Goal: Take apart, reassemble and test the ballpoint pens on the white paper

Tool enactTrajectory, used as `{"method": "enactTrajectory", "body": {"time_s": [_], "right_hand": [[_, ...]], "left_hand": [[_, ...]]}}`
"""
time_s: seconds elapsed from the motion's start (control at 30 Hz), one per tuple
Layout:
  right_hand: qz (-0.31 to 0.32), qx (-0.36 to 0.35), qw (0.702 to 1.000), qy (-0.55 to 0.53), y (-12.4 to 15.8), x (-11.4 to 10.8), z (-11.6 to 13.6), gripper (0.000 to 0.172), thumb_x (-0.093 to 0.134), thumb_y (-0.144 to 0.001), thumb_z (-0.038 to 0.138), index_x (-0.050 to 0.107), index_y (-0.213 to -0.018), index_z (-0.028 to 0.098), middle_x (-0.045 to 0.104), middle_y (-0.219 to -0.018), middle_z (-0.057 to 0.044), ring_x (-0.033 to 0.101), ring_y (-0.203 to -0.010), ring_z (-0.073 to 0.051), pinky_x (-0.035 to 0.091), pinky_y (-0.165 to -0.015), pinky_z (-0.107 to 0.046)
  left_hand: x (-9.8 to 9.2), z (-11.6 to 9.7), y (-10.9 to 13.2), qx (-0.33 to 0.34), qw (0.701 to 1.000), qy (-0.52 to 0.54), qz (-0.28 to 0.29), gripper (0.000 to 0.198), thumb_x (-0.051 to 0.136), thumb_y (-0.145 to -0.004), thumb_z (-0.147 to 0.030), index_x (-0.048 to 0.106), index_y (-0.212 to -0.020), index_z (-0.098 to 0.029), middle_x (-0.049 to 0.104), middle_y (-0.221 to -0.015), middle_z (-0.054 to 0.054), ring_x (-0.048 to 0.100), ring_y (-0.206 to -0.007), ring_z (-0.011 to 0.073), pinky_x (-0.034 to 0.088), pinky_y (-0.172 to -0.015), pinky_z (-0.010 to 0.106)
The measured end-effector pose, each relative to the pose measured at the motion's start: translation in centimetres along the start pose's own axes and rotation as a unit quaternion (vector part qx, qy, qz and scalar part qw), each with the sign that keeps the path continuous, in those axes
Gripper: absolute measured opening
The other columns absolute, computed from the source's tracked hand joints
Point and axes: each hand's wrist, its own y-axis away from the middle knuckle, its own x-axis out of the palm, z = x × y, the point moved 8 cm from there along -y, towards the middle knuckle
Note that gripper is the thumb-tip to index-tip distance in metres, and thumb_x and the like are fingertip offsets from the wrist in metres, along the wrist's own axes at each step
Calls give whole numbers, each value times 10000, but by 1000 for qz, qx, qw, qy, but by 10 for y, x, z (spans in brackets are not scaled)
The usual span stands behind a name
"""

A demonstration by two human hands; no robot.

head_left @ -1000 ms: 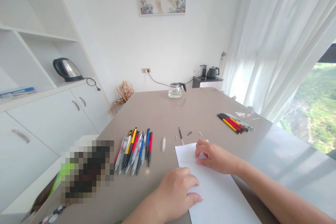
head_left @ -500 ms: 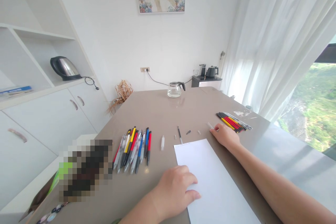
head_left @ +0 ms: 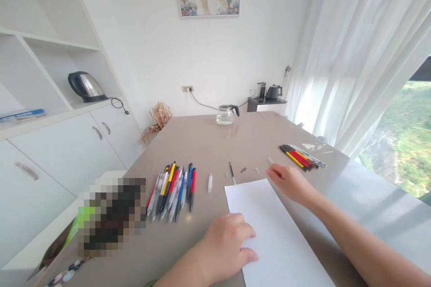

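Note:
My left hand (head_left: 232, 244) rests on the left edge of a white sheet of paper (head_left: 266, 215), thumb and fingers apart. Close to the sheet's far right corner is my right hand (head_left: 286, 181), its fingers curled in; whatever may be inside them is hidden. Just beyond its fingertips lies a clear tube (head_left: 270, 160), partly covered by the hand. Beyond the paper's far edge are a pen refill (head_left: 232, 173), a small dark pen part (head_left: 243, 170) and two small clear pieces. A translucent pen barrel (head_left: 210, 183) lies left of them.
Left on the table is a pile of assorted pens (head_left: 171, 190). At the right lies a row of black, red, yellow and clear pen parts (head_left: 298, 157), with white scraps (head_left: 313, 146) behind. A glass pot (head_left: 225, 115) stands at the far end.
My right hand has drawn back slightly toward the paper's corner and its fingers look more curled. The clear tube stays on the table. My left hand keeps its place.

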Motion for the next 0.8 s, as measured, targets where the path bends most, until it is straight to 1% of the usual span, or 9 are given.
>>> {"method": "enactTrajectory", "body": {"time_s": [0.07,0.13,0.17,0.2,0.27,0.33,0.53,0.8], "right_hand": [[79,-120,988,-48,21,16,47,334,290,-819,341,415,-556,178,424,-523,7,349,-505,-100,245,-466,-213],[151,-223,962,-52,43,36,85,268,368,-771,260,374,-519,168,401,-507,19,297,-486,-84,218,-464,-211],[156,-237,958,-43,49,42,94,241,402,-740,240,362,-515,164,400,-508,23,277,-478,-78,209,-467,-213],[154,-234,959,-37,51,47,98,228,412,-723,221,349,-512,161,395,-505,25,261,-472,-73,201,-466,-213],[153,-219,963,-37,51,54,99,218,413,-711,205,337,-512,158,393,-504,29,249,-465,-67,194,-463,-209],[159,-211,963,-47,50,56,96,221,403,-718,202,333,-514,156,386,-501,31,251,-466,-65,192,-457,-200],[160,-212,963,-53,49,48,93,209,400,-711,190,334,-516,154,379,-496,36,253,-469,-61,191,-457,-191],[159,-219,962,-43,50,49,92,210,404,-719,214,347,-526,156,379,-494,42,257,-472,-58,190,-455,-185]], "left_hand": [[-1,0,0,0,1000,-1,-4,285,626,-652,-370,610,-902,-232,585,-834,23,535,-783,184,384,-678,264],[-1,0,-1,-1,1000,3,-4,257,624,-656,-360,613,-879,-233,593,-854,18,535,-796,184,382,-682,263],[-2,-1,-1,0,1000,7,-4,242,623,-658,-354,613,-868,-234,596,-867,16,535,-802,183,382,-681,260],[-3,-2,-1,0,1000,10,-4,231,625,-658,-348,612,-858,-234,599,-878,14,535,-804,181,382,-677,256],[-4,-3,-1,0,1000,14,-6,224,626,-657,-342,608,-851,-232,602,-886,12,536,-797,177,381,-666,251],[-5,-4,-1,-2,1000,10,-7,226,626,-658,-341,605,-853,-229,605,-879,14,538,-787,176,378,-659,253],[-5,-6,-1,8,1000,-2,-10,194,599,-685,-348,598,-839,-230,603,-867,2,540,-781,168,373,-655,252],[-6,-7,-1,13,1000,4,-13,168,591,-696,-316,580,-837,-226,594,-864,-11,530,-777,142,379,-664,225]]}}
